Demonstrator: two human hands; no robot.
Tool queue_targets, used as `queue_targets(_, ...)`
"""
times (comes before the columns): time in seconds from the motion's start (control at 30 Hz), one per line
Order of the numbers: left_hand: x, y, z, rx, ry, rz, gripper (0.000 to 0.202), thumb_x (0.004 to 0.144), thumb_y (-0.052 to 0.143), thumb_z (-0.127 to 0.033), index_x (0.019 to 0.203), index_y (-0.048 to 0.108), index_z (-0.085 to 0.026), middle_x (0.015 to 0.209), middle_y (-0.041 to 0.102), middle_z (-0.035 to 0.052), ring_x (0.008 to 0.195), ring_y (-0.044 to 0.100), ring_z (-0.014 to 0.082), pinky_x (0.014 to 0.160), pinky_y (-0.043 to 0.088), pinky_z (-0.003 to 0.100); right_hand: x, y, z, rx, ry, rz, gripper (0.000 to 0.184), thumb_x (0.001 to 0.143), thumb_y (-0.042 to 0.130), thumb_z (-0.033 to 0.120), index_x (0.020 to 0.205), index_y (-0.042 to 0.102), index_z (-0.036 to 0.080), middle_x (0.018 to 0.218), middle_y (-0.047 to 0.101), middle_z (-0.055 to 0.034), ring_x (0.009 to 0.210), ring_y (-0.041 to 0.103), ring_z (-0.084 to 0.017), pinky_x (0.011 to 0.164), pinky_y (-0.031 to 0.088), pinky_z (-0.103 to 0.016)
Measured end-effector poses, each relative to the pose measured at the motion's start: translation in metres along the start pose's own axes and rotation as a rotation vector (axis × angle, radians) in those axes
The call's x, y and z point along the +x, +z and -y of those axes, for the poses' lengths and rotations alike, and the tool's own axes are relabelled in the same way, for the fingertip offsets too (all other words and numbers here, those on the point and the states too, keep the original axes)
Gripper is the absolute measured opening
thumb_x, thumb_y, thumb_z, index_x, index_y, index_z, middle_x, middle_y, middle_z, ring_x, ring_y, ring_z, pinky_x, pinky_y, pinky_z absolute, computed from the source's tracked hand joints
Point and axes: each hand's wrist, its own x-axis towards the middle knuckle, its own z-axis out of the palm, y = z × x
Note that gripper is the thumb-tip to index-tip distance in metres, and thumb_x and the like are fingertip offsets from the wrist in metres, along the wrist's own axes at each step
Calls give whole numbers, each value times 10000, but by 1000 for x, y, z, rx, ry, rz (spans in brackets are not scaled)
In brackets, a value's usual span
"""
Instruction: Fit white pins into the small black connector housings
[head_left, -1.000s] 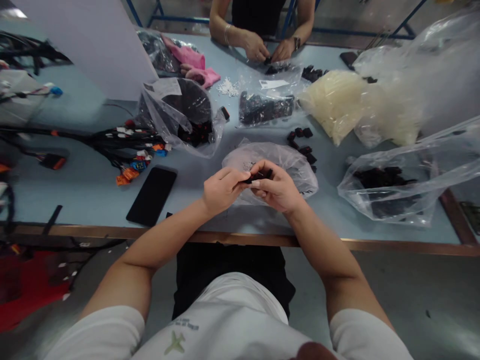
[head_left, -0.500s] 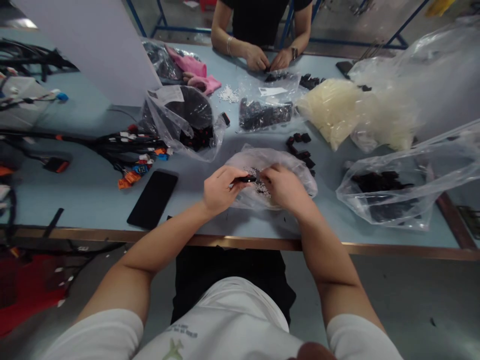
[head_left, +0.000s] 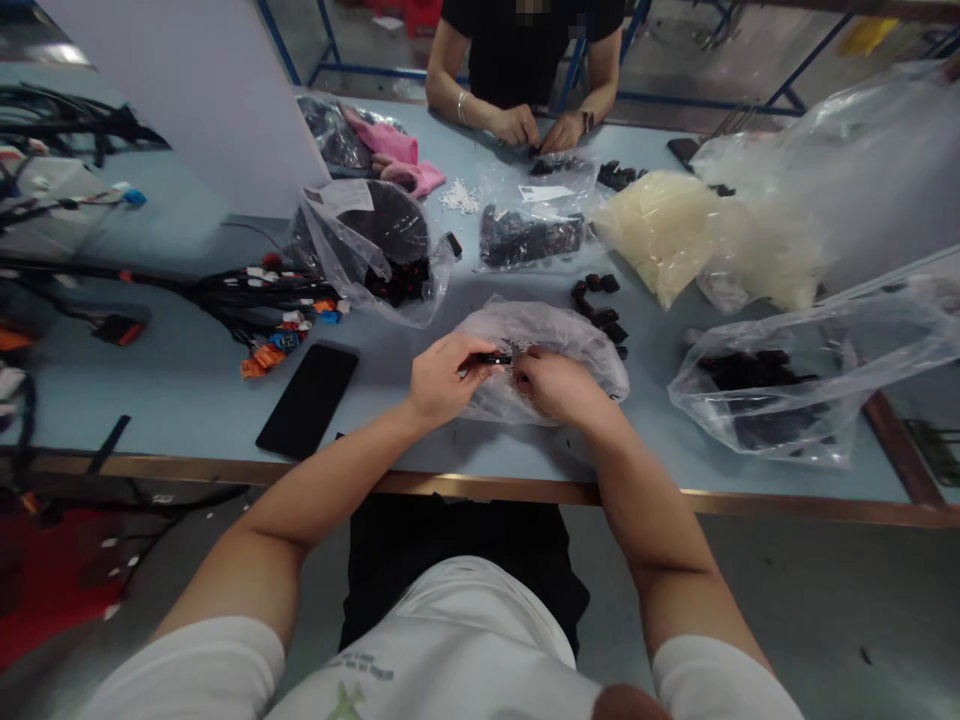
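My left hand [head_left: 444,380] pinches a small black connector [head_left: 492,358] between thumb and fingers, just above a transparent plastic bag [head_left: 570,345]. My right hand [head_left: 551,387] rests on the bag, its fingertips close to the connector's end, among tiny pale pieces [head_left: 521,366]. Those fingers hide whether they grip anything. Across the table, a co-worker's hands [head_left: 538,128] work at small black parts beside another bag.
A phone [head_left: 306,400] lies left of my hands, beyond it a wire harness [head_left: 255,300]. Loose black connectors [head_left: 596,303] sit right of the bag. Bags of black parts [head_left: 757,390] and cream pieces [head_left: 660,225] stand further right. The table edge [head_left: 450,483] runs below my arms.
My right hand has dropped from beside the connector down onto the bag. My left hand keeps the connector, now lower and nearer the bag.
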Motion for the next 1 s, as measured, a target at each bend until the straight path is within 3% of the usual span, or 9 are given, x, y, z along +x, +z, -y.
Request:
queue_targets(0.13,1,0,-1,7,57,-32,288,997,761,-510,1026,791,-225,904,821,23,825,777,156,744,614,253,1,3,2,19,-44,-20,235,1049,538,233,1112,759,183,1192,784,-145,972,727,-272,704,411,-343)
queue_targets(0.3,1,-1,-1,9,39,-28,318,992,758,-537,1024,791,-223,902,820,24,808,775,153,743,620,256,1,2,-10,200,-70,-158,232,975,578,170,1102,772,183,1080,807,-124,932,723,-260,767,470,-338)
queue_targets(0.43,0,0,0,0,16,-22,330,993,752,-551,1026,790,-225,892,813,21,775,759,141,722,611,243,2,5,-17,467,-138,-397,219,966,612,197,1067,806,209,1008,826,-89,909,740,-234,831,532,-339)
queue_targets(0.57,-1,0,0,-28,22,-40,297,990,762,-529,1032,790,-236,884,809,10,761,750,135,712,601,235,-1,7,-11,671,-238,-613,128,957,697,284,977,816,242,884,812,-43,827,732,-205,786,561,-333)
queue_targets(0.77,1,-2,-4,-30,-92,-6,320,964,769,-577,1010,808,-263,888,821,21,770,767,168,730,627,281,-11,3,5,562,-281,-756,185,1026,622,310,1021,805,279,902,816,-35,841,742,-198,782,593,-353)
queue_targets(1.0,-2,-1,-5,20,-61,13,364,983,729,-610,992,818,-257,895,829,32,808,778,178,783,631,289,-13,8,10,478,-388,-856,196,1056,613,251,1063,807,276,965,818,-51,863,761,-172,761,618,-306)
